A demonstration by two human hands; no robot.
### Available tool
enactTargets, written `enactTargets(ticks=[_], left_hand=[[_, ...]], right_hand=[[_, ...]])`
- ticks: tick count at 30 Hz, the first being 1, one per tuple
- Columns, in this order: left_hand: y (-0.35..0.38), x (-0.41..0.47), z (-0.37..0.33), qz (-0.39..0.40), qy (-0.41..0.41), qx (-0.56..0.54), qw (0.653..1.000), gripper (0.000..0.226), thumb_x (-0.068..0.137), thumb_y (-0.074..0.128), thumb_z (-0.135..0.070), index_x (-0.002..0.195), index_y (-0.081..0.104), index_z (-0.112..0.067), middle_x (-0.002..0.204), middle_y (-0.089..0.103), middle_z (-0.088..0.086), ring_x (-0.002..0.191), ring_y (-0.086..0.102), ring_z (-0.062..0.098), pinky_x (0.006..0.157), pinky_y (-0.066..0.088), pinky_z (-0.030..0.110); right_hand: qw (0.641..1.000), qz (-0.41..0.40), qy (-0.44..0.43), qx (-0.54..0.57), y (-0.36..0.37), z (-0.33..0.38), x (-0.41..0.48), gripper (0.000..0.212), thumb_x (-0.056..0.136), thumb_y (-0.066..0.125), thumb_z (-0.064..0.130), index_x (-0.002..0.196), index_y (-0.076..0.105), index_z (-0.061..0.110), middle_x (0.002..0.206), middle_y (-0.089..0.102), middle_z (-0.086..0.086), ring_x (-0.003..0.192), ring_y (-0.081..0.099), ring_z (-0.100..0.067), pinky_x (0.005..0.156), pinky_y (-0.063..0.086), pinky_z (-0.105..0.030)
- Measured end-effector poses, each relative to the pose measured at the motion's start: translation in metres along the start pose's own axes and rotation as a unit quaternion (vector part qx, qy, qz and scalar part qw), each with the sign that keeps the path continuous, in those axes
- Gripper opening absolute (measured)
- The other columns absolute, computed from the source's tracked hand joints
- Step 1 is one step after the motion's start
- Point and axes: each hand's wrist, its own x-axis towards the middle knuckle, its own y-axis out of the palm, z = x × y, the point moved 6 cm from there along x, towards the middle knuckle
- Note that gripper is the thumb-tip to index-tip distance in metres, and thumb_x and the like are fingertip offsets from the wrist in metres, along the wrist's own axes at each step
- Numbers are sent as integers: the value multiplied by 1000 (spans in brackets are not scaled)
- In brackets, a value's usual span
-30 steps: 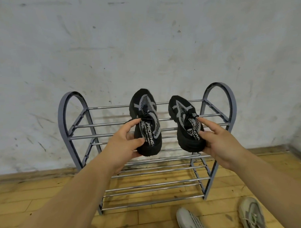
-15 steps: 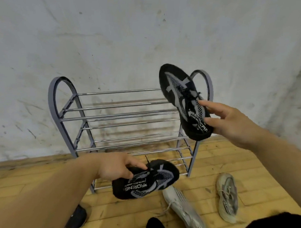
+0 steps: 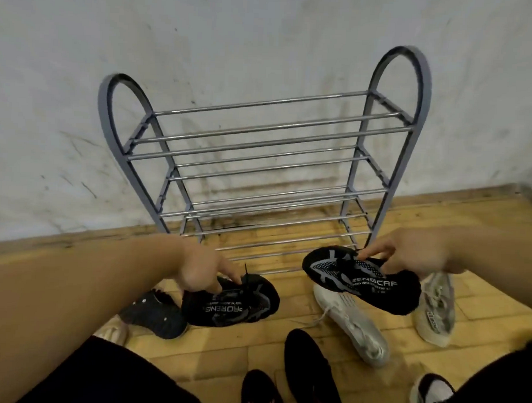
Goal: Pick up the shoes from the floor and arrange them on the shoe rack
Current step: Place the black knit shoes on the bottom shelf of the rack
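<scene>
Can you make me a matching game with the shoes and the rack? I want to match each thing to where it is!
Things:
1. shoe rack
2. white shoe
3. black shoe

Places:
A. held in the right hand
B. standing against the wall
C. lying on the wooden floor

Pairs: 1-B, 2-C, 3-A
</scene>
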Motion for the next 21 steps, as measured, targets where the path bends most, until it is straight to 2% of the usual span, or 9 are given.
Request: enactTargets(ticks=[2, 3, 5, 7, 9, 11, 14, 16, 21], left_hand=[[2, -2, 20, 5, -5, -10, 1000, 47, 106, 50, -26, 150, 44, -41, 155, 38, -12, 136, 44, 18, 105, 41, 35], [6, -1, 33, 10, -10, -42, 999, 46, 107, 49, -25, 149, 45, -42, 153, 40, -13, 125, 50, 14, 102, 44, 36], [27, 5, 63, 23, -12, -150, 988, 43, 107, 49, -22, 143, 50, -45, 144, 51, -12, 97, 61, 6, 85, 54, 32], [53, 22, 92, -2, -4, -284, 959, 40, 104, 54, -21, 129, 58, -53, 135, 64, -7, 96, 70, 11, 83, 58, 31], [80, 46, 115, -56, -6, -393, 918, 43, 103, 56, -17, 123, 60, -54, 125, 70, -10, 100, 72, 6, 84, 60, 30], [109, 74, 131, -114, -8, -494, 862, 45, 104, 53, -9, 128, 59, -47, 124, 69, -12, 100, 71, 2, 78, 59, 24], [148, 121, 147, -189, -19, -632, 752, 47, 103, 54, -4, 126, 62, -44, 131, 67, -3, 114, 69, 17, 96, 58, 44], [160, 151, 156, -228, -25, -677, 699, 46, 102, 57, -9, 124, 63, -49, 134, 65, -3, 117, 67, 22, 98, 56, 50], [134, 220, 175, -305, -17, -701, 645, 47, 105, 54, -16, 126, 57, -58, 139, 62, -11, 129, 59, 18, 106, 51, 48]], right_hand=[[1000, -1, 10, -21, 19, 2, 20, 41, 98, 63, 13, 129, 65, 40, 135, 59, -11, 106, 67, -33, 77, 59, -44], [1000, 0, 15, -18, 30, 3, 33, 42, 98, 63, 14, 130, 63, 42, 139, 56, -9, 100, 67, -29, 73, 60, -40], [1000, -8, 16, -10, 52, 5, 62, 44, 101, 62, 13, 136, 61, 40, 147, 50, -7, 78, 60, -18, 60, 54, -29], [999, -25, 8, 25, 77, 10, 92, 43, 101, 61, 14, 138, 61, 37, 148, 51, -7, 81, 61, -19, 65, 56, -29], [997, -57, -15, 58, 102, 15, 123, 42, 101, 62, 19, 138, 60, 39, 145, 55, -1, 107, 64, -20, 84, 59, -35], [992, -87, -41, 87, 131, 25, 152, 42, 102, 61, 24, 140, 57, 43, 138, 59, 6, 116, 59, -15, 92, 54, -33], [969, -145, -64, 192, 166, 39, 198, 41, 103, 60, 22, 136, 57, 47, 133, 60, 11, 116, 56, -8, 88, 52, -18], [950, -170, -55, 255, 184, 52, 229, 44, 104, 59, 15, 141, 58, 38, 134, 60, 7, 115, 57, -8, 77, 48, -5], [934, -221, -23, 281, 207, 80, 304, 43, 105, 57, 21, 143, 55, 42, 135, 60, 9, 116, 59, -13, 89, 49, -23]])
